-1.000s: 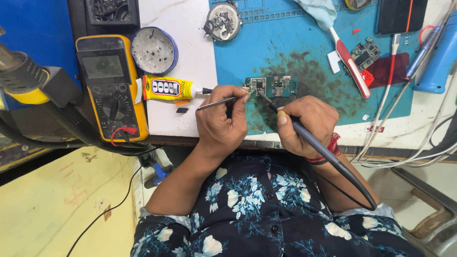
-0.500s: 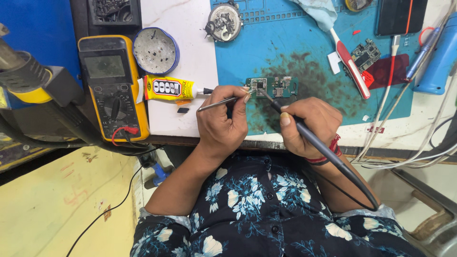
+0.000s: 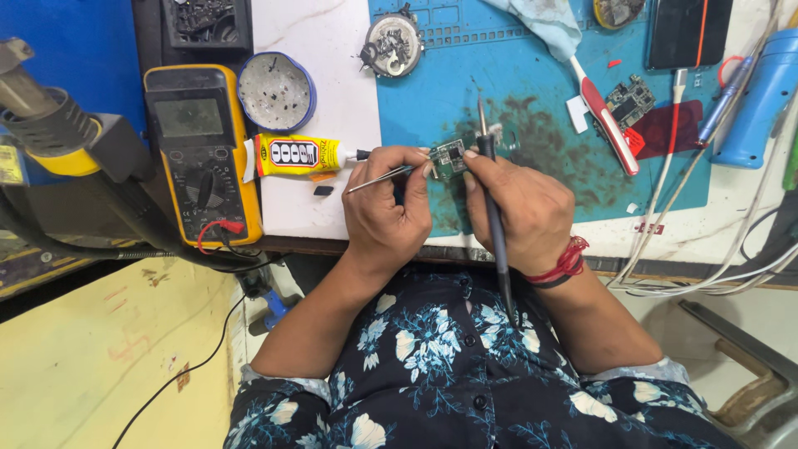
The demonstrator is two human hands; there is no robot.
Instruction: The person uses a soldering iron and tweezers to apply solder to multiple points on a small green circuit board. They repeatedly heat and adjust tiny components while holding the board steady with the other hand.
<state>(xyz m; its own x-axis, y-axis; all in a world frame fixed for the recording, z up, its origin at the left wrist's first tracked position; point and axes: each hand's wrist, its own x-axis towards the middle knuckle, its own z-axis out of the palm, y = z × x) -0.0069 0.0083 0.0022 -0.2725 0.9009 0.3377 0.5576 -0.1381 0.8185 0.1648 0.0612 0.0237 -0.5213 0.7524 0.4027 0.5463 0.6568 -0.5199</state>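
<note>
My left hand (image 3: 386,212) grips thin metal tweezers (image 3: 376,180) that stick out to the left, and its fingertips pinch a small green circuit board (image 3: 451,157). My right hand (image 3: 525,208) touches the board's right edge and holds a dark soldering iron (image 3: 496,233). The iron's tip points up and away over the stained blue work mat (image 3: 515,75). Its cord runs back over my wrist. The board is held between both hands just above the mat's near left part.
A yellow multimeter (image 3: 199,154), a yellow glue tube (image 3: 295,155) and a round blue tin (image 3: 276,90) lie to the left. A red-handled tool (image 3: 611,125), another circuit board (image 3: 629,100), a dark phone (image 3: 686,33), a blue device (image 3: 761,100) and white cables sit to the right.
Both hands have closed in on the small board. The soldering iron has swung from pointing down-left at the board to pointing straight away from me.
</note>
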